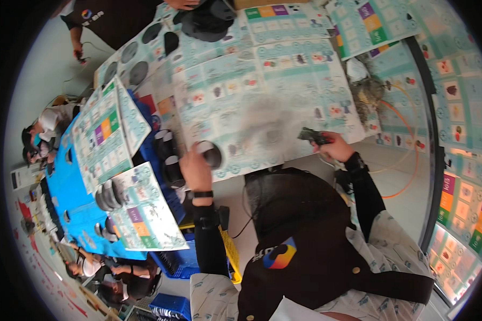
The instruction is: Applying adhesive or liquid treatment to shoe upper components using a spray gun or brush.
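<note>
My left hand point(194, 170) grips a dark round disc point(212, 155) at the near edge of a table covered with teal printed sheets point(284, 69). My right hand point(338, 148) is closed around a small dark hand tool point(312, 136) held just above the same edge, to the right of the disc. A grey smudged patch point(262, 124) marks the sheet between and beyond both hands. Black sleeves cover both forearms, and there is a dark band on my left wrist.
A blue crate point(168, 160) left of my left hand holds several more dark discs. An orange cable point(409, 160) loops over the floor at right. A tangled grey clump point(370, 93) lies on the table. Another person point(110, 18) stands at upper left; others sit at left.
</note>
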`<move>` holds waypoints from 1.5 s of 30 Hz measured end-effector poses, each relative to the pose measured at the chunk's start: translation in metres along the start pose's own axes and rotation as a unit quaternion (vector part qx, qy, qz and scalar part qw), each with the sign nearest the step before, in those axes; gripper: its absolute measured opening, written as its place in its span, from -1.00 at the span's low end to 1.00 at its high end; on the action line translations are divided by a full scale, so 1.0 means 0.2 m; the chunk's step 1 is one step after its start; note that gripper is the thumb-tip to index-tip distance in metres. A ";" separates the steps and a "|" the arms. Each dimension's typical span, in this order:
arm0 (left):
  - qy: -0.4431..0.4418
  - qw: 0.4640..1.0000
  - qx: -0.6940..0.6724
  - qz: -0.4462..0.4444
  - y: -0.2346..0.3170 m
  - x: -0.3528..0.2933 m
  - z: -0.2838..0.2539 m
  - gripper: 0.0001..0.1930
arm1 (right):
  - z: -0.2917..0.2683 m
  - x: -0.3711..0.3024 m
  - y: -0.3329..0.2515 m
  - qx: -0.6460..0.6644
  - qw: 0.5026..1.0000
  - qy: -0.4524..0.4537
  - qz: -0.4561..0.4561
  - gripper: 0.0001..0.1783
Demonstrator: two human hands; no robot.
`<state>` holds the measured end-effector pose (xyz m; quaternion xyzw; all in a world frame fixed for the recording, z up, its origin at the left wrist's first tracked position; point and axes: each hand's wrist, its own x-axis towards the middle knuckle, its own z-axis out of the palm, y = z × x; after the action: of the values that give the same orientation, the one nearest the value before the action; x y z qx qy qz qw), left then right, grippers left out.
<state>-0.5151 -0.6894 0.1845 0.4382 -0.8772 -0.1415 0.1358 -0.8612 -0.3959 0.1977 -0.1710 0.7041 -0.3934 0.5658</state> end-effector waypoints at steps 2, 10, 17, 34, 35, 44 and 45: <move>-0.129 0.981 -0.145 -0.011 0.14 0.00 0.36 -0.57 | 0.06 0.03 -0.05 0.012 0.999 -0.031 0.004 -0.68; -0.176 0.969 -0.153 -0.075 0.49 0.01 0.94 -0.45 | 0.21 0.07 -0.13 -0.139 0.990 0.028 -0.016 -0.70; -0.159 0.970 -0.163 -0.084 0.41 -0.12 0.92 -0.59 | 0.33 0.19 -0.15 -0.249 0.966 0.033 -0.054 -0.63; -0.117 0.935 -0.311 -0.120 0.41 -0.19 0.86 -0.64 | 0.38 0.37 -0.11 -0.302 0.947 0.046 -0.097 -0.65; -0.117 0.935 -0.312 -0.121 0.41 -0.19 0.86 -0.64 | 0.38 0.37 -0.10 -0.321 0.942 0.042 -0.087 -0.65; -0.127 0.932 -0.315 -0.125 0.43 -0.18 0.84 -0.65 | 0.38 0.32 -0.17 -0.338 0.935 0.072 -0.082 -0.71; -0.124 0.931 -0.322 -0.122 0.44 -0.19 0.84 -0.65 | 0.36 0.31 -0.14 -0.339 0.935 0.072 -0.082 -0.71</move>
<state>-0.6179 -0.5876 0.0577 0.4537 -0.7340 -0.4852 0.1413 -0.8186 -0.4823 0.1737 -0.3810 0.8179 -0.1876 0.3882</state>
